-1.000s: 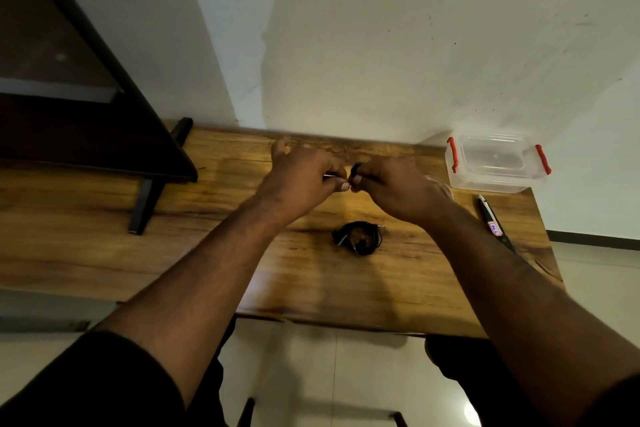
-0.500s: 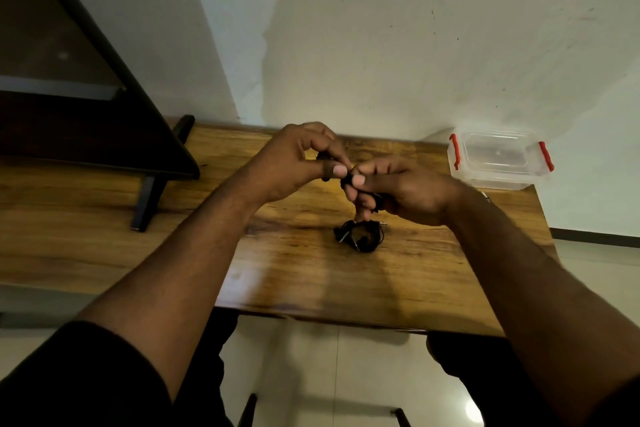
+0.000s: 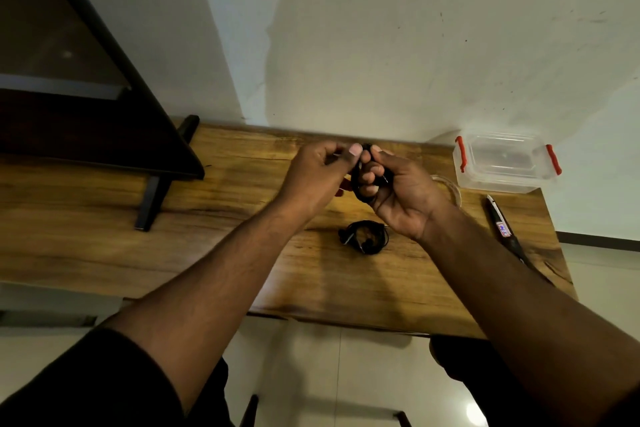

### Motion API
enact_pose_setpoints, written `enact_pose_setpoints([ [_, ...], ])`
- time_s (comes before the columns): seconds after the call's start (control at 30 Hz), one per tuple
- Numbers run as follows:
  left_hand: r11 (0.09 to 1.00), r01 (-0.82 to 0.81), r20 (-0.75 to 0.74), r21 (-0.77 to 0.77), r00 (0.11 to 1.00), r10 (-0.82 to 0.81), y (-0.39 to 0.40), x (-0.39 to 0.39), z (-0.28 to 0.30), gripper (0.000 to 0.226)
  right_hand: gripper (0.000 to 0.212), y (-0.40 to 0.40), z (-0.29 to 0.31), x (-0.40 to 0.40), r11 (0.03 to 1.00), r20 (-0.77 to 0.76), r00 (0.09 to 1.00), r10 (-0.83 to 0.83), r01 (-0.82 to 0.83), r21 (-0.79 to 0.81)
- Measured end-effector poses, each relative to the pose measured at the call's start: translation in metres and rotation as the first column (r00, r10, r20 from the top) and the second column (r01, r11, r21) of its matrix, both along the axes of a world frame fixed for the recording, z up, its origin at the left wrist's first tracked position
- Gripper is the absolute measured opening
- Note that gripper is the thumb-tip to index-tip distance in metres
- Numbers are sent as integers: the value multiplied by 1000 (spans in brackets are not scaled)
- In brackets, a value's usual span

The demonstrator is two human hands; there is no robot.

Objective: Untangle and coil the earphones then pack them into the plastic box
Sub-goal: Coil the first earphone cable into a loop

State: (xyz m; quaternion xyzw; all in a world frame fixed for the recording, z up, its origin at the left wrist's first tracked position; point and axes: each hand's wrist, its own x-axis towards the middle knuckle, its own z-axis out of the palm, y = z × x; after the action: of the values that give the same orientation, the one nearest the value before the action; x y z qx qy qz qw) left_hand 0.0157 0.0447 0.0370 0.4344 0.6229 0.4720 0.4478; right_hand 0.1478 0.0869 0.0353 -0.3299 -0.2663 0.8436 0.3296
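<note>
Two hands meet above the middle of the desk [image 3: 242, 253], both working one black earphone cable [image 3: 360, 184]. The right hand [image 3: 398, 191] has its fingers curled around a small coil of that cable, palm turned toward the camera, so its grip is narrow and full. The left hand [image 3: 318, 177] pinches the upper part of the same cable between thumb and forefinger, just beside the right thumb; the two hands touch there. How many loops the coil has cannot be told.

Below the hands, a second set of earphones [image 3: 363, 237] lies on the wood as a loose black bundle, apart from both hands. The plastic box [image 3: 505, 163], clear with red clasps and its lid on, stands at the far right corner against the wall. A pen [image 3: 502, 225] lies near the right edge, in front of the box. At far left stands a dark screen [image 3: 86, 97] on its foot.
</note>
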Motion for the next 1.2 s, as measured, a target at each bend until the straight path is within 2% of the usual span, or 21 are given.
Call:
enact_pose_setpoints([
  [0.1,998,32,289,-48,957,-16,-2,4,1,19,26,-2,-2,0,1000,25,999,-24,25,-18],
  [0.2,991,33,450,-132,893,30,-2,3,5,15,25,-1,-1,1,1000,70,998,5,-5,-1],
  [0.27,978,89,551,-186,834,29,-2,-1,6,17,24,1,0,2,999,114,993,40,-41,13],
  [0.33,973,137,583,-184,813,-4,-1,-3,8,21,23,2,2,4,995,157,985,77,-85,45],
  [0.4,981,102,475,-165,880,-11,0,0,7,20,23,2,2,6,990,192,976,101,-119,81],
  [0.5,993,-14,169,-120,985,34,2,3,-2,20,23,1,0,4,984,258,963,84,-120,129],
  [0.63,997,-29,-86,-68,996,23,4,4,-8,24,20,-2,-2,-2,987,294,956,-9,-40,158],
  [0.7,1000,8,-342,6,940,-6,3,5,-8,20,18,-6,-5,-8,981,302,950,-87,29,190],
  [0.77,996,38,-597,78,802,16,1,6,-9,9,18,-12,-10,-13,965,313,934,-172,96,245],
  [0.83,994,50,-738,93,674,35,1,6,-13,18,17,-17,-13,-17,939,310,919,-245,146,311],
  [0.9,993,56,-800,105,598,51,1,7,-14,24,7,-19,-13,-18,921,256,917,-305,216,324],
  [1.0,985,80,-825,154,560,83,0,9,-11,18,32,-20,-14,-15,904,167,906,-390,341,259],
  [1.13,979,26,-646,205,755,115,4,9,-11,16,19,-19,-14,-14,890,182,914,-362,280,361],
  [1.2,976,-13,-580,216,803,139,7,8,-12,18,16,-11,-12,-10,946,134,960,-247,208,249],
])
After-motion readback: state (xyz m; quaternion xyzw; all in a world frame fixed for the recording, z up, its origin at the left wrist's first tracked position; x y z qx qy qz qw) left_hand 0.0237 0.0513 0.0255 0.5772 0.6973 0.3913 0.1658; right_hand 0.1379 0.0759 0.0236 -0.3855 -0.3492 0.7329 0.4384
